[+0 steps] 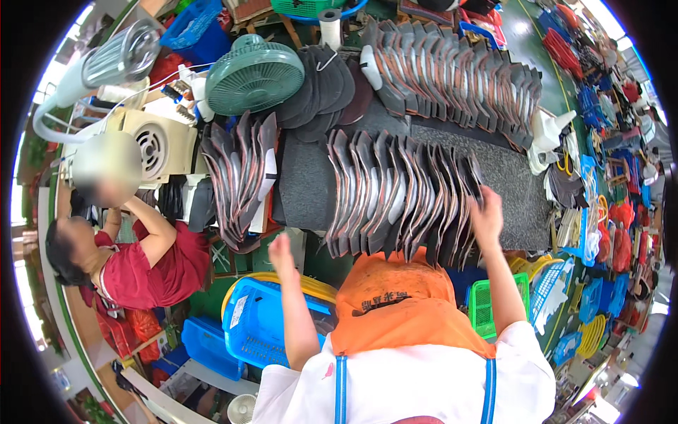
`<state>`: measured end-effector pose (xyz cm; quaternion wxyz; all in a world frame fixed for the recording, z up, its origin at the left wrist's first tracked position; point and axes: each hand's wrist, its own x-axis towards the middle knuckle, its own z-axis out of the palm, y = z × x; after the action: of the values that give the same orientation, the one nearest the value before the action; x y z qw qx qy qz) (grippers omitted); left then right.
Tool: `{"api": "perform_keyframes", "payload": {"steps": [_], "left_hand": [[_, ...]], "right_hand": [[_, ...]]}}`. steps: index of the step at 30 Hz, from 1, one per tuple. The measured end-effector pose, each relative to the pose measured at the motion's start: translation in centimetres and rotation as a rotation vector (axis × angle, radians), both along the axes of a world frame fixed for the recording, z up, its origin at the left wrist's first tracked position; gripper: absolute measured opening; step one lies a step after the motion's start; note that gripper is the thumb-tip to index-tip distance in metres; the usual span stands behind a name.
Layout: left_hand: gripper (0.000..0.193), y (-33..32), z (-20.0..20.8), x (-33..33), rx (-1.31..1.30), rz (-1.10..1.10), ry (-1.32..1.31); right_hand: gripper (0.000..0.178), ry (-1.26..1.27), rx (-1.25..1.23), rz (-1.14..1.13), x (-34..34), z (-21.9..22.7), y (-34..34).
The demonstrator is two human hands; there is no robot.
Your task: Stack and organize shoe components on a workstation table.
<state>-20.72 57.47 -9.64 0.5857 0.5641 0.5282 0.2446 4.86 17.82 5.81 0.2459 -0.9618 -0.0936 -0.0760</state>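
Observation:
A row of dark, curved cut fabric pieces [381,187] with orange-red edges and pale patches stands close together along the near side of the worktable. My right hand [487,218] is at the right end of this row, its fingers closed on the upper edge of the last piece [464,212]. My left hand [280,254] is raised in front of the table's near edge, fingers curled in, with nothing visible in them. It is nearest to a smaller bunch of similar pieces [240,180] on the left.
Another long row of pieces [452,74] lies farther back on the grey tabletop [304,180]. A green fan [254,74] and stacked dark rounded pieces [318,88] are at the back left. Blue basket [258,325] and green basket [498,304] flank me. A person in red [159,261] sits left.

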Motion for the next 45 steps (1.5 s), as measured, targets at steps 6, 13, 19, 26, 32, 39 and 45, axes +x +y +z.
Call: {"api": "perform_keyframes", "payload": {"steps": [6, 13, 19, 26, 32, 39, 45], "left_hand": [[0.055, -5.6, 6.0, 14.7, -0.104, -0.901, 0.095], [0.064, -12.2, 8.8, 14.0, -0.233, -1.052, -0.253], [0.058, -4.0, 15.4, 8.6, 0.044, -0.943, -0.081], [0.054, 12.1, 14.0, 7.1, 0.776, -0.476, 0.549], [0.04, 13.5, 10.3, 1.8, 0.979, 0.017, 0.033], [0.044, 11.6, 10.3, -19.6, 0.603, 1.002, 0.115], [0.046, -8.8, 12.8, -26.8, 0.056, 0.857, 0.797]], "right_hand": [[0.08, 0.771, 0.499, -0.371, 1.9, -6.0, -9.6], [0.069, 0.728, 0.778, -0.09, -1.2, -6.8, -7.8], [0.082, 0.929, 1.149, -0.003, -3.2, -8.5, 3.5], [0.085, 0.519, 0.398, 0.36, -0.7, -8.9, 19.7], [0.087, 0.468, 0.169, 0.376, -1.7, -7.0, 17.2], [0.076, 0.497, 0.316, 0.406, -1.1, -6.6, 13.7], [0.034, 0.379, 0.402, 0.293, 2.0, -12.3, 1.3]]}}
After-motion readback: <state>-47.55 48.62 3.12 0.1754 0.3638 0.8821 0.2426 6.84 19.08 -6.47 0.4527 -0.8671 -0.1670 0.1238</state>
